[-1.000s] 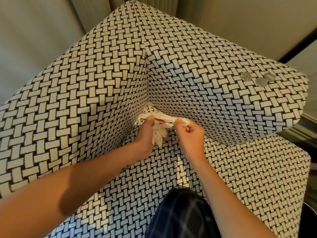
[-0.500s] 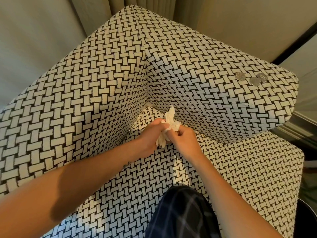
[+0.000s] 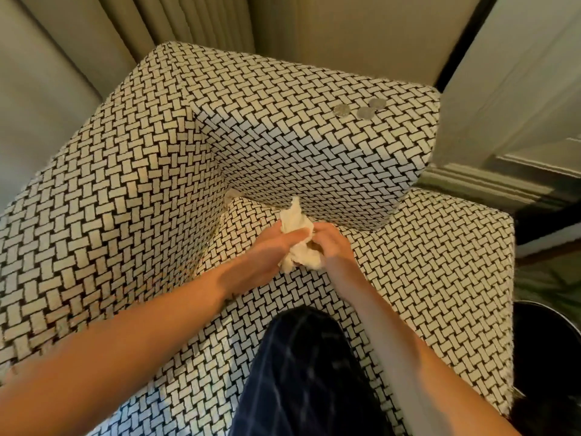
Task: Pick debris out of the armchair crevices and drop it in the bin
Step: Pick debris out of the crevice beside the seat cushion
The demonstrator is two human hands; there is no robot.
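head view: crumpled white paper tissue (image 3: 294,221) bunched over the black-and-cream woven armchair seat (image 3: 424,278).
left hand (image 3: 267,256) and right hand (image 3: 333,247) both pinch it; dark round bin (image 3: 548,341) lies low right, nearer the right hand.

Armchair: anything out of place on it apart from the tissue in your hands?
Yes. What look like three coins lie loose on top of the armrest on the view's right, an odd spot for them. A pale scrap also pokes from the back corner crevice.
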